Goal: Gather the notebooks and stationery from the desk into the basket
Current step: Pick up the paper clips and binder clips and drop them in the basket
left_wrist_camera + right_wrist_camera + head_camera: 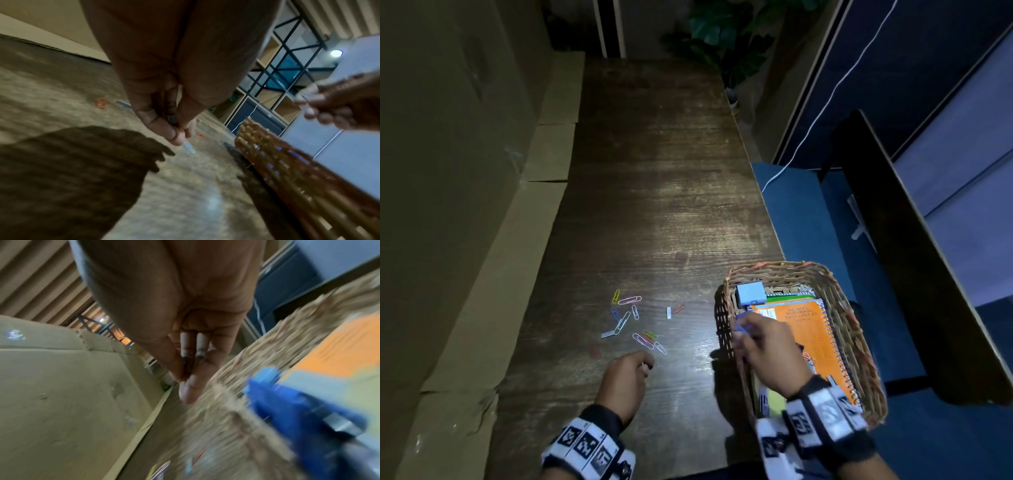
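Desk (654, 171): dark wood, dim; paper clips (630, 318) scattered mid-desk.
Basket (859, 329): at rt edge, within reach; orange notebook (808, 329) inside.
Right hand (763, 346): over basket, pinching something blue (clips, prob.) to drop.
Left hand (628, 377): fingertips pinched on a clip, near pile.

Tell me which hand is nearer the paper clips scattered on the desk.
Left. The left hand sits on the desk just below the paper clips, fingers nearly at the closest one. The right hand is off to their right, over the basket.
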### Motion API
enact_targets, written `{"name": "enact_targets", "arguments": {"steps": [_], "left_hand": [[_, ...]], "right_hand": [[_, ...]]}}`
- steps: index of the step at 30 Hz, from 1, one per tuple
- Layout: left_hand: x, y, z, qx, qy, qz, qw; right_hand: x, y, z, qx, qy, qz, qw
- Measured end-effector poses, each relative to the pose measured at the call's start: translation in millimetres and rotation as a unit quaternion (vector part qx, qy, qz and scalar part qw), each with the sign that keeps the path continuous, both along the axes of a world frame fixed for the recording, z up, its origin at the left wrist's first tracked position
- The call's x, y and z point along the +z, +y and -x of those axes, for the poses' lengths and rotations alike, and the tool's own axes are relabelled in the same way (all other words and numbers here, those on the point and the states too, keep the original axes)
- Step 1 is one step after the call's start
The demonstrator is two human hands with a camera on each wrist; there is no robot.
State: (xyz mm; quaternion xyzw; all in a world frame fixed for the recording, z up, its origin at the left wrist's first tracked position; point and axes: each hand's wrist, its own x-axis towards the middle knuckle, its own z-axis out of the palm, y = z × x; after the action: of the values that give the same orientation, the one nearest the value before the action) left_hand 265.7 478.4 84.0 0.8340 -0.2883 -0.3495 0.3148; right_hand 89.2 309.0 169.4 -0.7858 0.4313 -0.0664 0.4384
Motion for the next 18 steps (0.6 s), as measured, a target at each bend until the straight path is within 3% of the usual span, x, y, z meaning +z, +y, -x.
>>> {"name": "enact_targets", "arguments": {"steps": [3,8,18], "left_hand": [[18.6,-21.2,19.2,-0.034,0.084,0.038,0.995],[63.6,-70.2,50.8,-0.153,0.069,0.070,0.983],[94.3,-139.9,124.0,-0.247,0.091,0.075,0.962]], "right_hand": [[1.4,-22.6,52.2,-0.028,0.059,0.034,0.997],[-2.0,-35.3,102.5,-0.068,0.116,0.072,0.988],[8.3,-43.0,126.6,-0.101,0.119,0.142,0.977]]}}
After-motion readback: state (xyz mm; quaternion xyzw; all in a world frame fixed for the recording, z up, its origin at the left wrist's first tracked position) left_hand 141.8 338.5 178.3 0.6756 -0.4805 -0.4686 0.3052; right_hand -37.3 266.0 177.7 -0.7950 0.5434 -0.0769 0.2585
